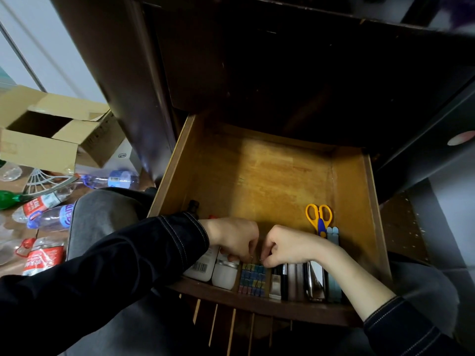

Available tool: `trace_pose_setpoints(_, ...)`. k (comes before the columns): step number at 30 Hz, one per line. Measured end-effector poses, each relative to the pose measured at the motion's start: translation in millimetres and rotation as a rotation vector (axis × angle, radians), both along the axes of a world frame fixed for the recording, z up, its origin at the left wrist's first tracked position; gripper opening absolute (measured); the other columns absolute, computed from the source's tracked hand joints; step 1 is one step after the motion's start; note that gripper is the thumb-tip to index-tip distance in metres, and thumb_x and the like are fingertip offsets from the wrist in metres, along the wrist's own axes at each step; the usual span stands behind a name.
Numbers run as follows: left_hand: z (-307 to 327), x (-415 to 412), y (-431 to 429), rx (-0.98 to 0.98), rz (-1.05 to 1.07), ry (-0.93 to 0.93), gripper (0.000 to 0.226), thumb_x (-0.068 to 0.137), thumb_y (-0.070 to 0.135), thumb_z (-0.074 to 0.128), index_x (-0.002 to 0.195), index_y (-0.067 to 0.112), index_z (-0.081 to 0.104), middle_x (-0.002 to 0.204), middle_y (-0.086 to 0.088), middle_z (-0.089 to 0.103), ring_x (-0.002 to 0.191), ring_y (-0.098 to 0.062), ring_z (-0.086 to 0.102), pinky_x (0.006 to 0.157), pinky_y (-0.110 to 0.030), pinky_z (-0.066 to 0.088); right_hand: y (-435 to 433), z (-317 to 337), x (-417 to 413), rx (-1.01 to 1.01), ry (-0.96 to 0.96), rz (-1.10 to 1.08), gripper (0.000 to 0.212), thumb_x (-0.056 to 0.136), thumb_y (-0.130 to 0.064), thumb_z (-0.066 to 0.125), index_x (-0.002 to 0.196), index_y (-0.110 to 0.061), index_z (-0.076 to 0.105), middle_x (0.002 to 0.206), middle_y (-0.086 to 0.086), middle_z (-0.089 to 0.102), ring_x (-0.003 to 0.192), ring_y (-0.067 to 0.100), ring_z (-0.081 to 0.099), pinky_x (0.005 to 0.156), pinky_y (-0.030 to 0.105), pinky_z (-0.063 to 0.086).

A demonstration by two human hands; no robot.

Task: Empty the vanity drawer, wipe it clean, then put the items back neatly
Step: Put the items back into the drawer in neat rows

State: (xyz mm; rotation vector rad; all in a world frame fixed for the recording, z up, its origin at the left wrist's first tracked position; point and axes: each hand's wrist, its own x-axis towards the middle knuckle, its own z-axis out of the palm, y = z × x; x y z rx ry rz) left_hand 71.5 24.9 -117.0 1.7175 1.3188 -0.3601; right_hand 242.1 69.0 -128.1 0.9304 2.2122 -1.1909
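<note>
Both the left hand (232, 238) and right hand (288, 246) pinch coloured binder clips (252, 278) beside a barcode-labelled white bottle (201, 265) in the drawer (282, 181).

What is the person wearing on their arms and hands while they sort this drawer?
Both hands are bare: no gloves, rings or watch can be seen on the left hand or the right hand. Each arm wears a dark, denim-like jacket sleeve with pale contrast stitching in lines near the cuff. The left sleeve reaches the wrist; the right sleeve sits further up, leaving the forearm uncovered.

Both hands, left (232, 237) and right (288, 246), fingertips on coloured binder clips (253, 278) in open drawer (270, 176).
</note>
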Motion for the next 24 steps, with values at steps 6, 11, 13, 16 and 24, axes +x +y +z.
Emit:
trace_pose_setpoints(6,-0.8,-1.9,1.7,-0.020,0.008,-0.006,0.011,0.084,0.008,0.062,0.079,0.008,0.072,0.051,0.004,0.061,0.039,-0.010,0.049,0.041,-0.019,0.039,2.2,1.3,1.2,-0.015,-0.034,-0.019,0.033,0.088,-0.024,0.075,0.064,-0.014,0.055,0.041,-0.011,0.039,0.039,0.008,0.032,0.047,0.028,0.026)
trace_pose_setpoints(11,3.9,-10.4,8.4,-0.031,0.051,-0.019,0.013,0.089,0.011,0.057,0.092,0.009,0.070,0.060,-0.002,0.065,0.037,-0.010,0.048,0.040,-0.019,0.038,8.3,6.6,2.8,0.010,0.046,-0.143,0.020,0.092,-0.027,0.069,0.080,-0.011,0.070,0.042,-0.015,0.042,0.040,0.003,0.034,0.044,0.022,0.027)
trace_pose_setpoints(13,5.0,-16.0,12.4,0.035,0.095,-0.026,0.015,0.091,0.015,0.056,0.095,0.011,0.070,0.065,0.000,0.068,0.045,-0.010,0.055,0.045,-0.022,0.044,10.2,10.5,3.5,0.061,0.119,-0.228,0.020,0.094,-0.029,0.067,0.081,-0.014,0.072,0.047,-0.014,0.048,0.044,0.002,0.039,0.047,0.020,0.030)
trace_pose_setpoints(16,6.8,-25.9,15.2,0.294,0.181,-0.004,0.018,0.094,0.028,0.058,0.096,0.018,0.073,0.080,0.004,0.072,0.069,-0.013,0.068,0.065,-0.030,0.056,11.5,18.3,7.4,0.114,0.193,-0.351,0.023,0.097,-0.032,0.063,0.084,-0.016,0.073,0.072,0.009,0.067,0.064,0.016,0.058,0.062,0.034,0.043)
trace_pose_setpoints(24,69.2,-35.0,8.5,0.626,0.561,-0.339,0.030,0.097,0.039,0.054,0.078,0.023,0.070,0.065,0.001,0.069,0.057,-0.015,0.065,0.056,-0.032,0.053,0.6,82.4,15.0,0.442,0.365,-0.531,0.015,0.098,-0.039,0.062,0.084,-0.041,0.068,0.081,-0.030,0.067,0.079,-0.009,0.063,0.067,0.015,0.047)
